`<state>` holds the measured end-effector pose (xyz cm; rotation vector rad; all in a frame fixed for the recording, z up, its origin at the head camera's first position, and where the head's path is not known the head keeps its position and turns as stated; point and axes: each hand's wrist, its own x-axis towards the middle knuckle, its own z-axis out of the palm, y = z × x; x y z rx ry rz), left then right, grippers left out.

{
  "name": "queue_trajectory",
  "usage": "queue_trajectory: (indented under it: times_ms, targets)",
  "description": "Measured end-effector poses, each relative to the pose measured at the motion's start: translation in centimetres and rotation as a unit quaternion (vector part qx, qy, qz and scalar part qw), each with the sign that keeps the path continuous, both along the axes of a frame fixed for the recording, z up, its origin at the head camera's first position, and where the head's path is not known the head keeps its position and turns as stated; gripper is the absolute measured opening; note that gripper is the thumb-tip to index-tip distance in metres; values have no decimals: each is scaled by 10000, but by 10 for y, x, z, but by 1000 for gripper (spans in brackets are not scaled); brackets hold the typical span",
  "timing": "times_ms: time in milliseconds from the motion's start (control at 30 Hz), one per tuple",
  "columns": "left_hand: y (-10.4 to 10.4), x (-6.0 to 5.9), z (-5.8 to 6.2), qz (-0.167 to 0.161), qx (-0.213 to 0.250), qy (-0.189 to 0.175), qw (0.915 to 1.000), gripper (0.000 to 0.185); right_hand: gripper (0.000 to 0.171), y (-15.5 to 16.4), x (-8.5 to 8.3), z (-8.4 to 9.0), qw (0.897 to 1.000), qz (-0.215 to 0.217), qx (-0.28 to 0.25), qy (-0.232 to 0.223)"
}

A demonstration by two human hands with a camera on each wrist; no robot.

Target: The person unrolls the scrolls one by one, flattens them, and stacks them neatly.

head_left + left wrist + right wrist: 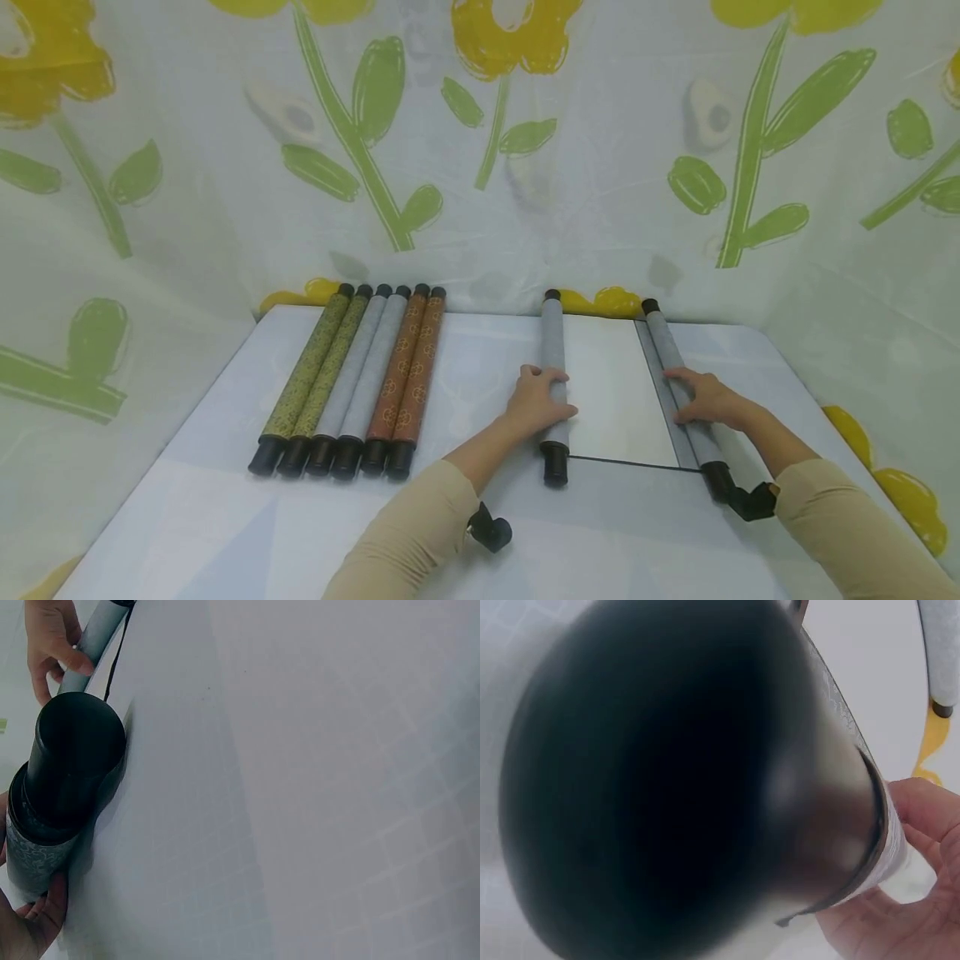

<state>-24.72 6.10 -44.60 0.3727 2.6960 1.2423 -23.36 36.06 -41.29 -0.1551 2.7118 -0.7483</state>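
Note:
A grey patterned hanging scroll lies partly unrolled, its pale blank sheet (611, 392) showing between two rolled ends. My left hand (536, 402) grips the left roll (553, 337) between thumb and fingers. On the right roll (666, 337), which slants, my right hand (711, 400) has its thumb and fingers on either side. A black end knob (79, 750) fills the left side of the left wrist view, with left fingers (52, 915) curled under the roll. In the right wrist view a blurred black knob (615, 795) hides most of the scroll.
Left of my hands, several rolled scrolls lie side by side: green (309, 375), grey (375, 367) and brown (420, 371), all with black knobs. They rest on a white table (187, 500). A flower-printed cloth (585, 192) hangs behind and at the sides.

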Motion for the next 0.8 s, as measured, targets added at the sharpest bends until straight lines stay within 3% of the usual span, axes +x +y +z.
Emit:
queue_trajectory:
  times_ms: [433, 800]
  targets:
    - [5, 2, 0, 25, 275, -119, 9995, 52, 80, 3, 3, 4, 9998, -130, -83, -93]
    - [8, 0, 0, -68, 179, 136, 9997, 50, 80, 11, 2, 1, 9995, -260, -11, -165]
